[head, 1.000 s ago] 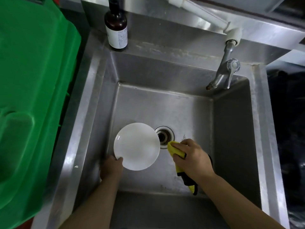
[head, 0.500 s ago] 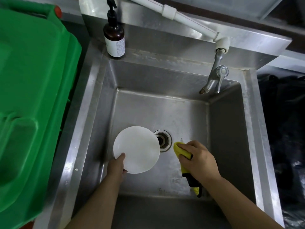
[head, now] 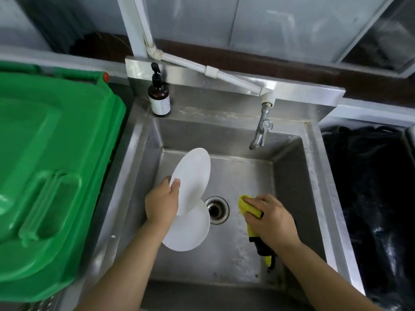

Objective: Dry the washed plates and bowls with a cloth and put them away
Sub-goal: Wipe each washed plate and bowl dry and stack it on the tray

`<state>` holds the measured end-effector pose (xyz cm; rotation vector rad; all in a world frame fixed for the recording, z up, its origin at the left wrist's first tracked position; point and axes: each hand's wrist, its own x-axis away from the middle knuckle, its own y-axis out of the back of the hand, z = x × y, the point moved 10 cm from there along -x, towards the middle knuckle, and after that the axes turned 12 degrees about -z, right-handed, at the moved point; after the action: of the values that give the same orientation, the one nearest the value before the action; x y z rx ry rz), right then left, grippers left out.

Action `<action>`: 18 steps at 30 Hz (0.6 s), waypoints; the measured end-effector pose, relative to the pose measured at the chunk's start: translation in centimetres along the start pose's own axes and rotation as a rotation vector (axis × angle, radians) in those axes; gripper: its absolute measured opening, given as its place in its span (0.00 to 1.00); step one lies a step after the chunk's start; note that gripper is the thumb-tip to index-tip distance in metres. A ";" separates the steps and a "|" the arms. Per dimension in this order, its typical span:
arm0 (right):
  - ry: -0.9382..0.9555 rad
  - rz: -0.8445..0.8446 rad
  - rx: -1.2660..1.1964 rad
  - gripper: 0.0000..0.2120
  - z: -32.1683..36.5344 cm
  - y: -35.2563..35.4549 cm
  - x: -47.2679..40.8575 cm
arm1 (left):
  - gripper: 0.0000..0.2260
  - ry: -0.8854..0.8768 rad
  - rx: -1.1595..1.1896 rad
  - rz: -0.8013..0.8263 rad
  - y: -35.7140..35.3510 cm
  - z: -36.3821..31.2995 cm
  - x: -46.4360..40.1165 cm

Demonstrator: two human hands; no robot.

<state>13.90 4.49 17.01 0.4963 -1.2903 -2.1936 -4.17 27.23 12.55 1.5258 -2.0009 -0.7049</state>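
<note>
My left hand [head: 162, 204] covers the lower left rim of the tilted plate [head: 192, 179], and only my thumb shows on its face; the other fingers are behind it. That plate and my wrist hide the upper part of a second plate [head: 187, 232] lying on the sink floor. My right hand [head: 270, 218] covers most of the yellow cloth [head: 249, 206], whose dark end pokes out below my wrist. The bottle [head: 160, 97] label at upper centre is too small to read. The green bin lid [head: 49, 171] runs off the left edge. The black mass [head: 368, 187] at right is too dark to identify.
</note>
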 end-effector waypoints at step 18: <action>0.452 -0.366 -0.328 0.17 8.5 20.9 -2.7 | 0.17 -0.643 0.186 -0.436 18.6 -25.0 11.6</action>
<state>16.79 3.65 39.50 1.0840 -0.6229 -2.3309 -2.83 17.96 44.46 2.0730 -2.2344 -1.3565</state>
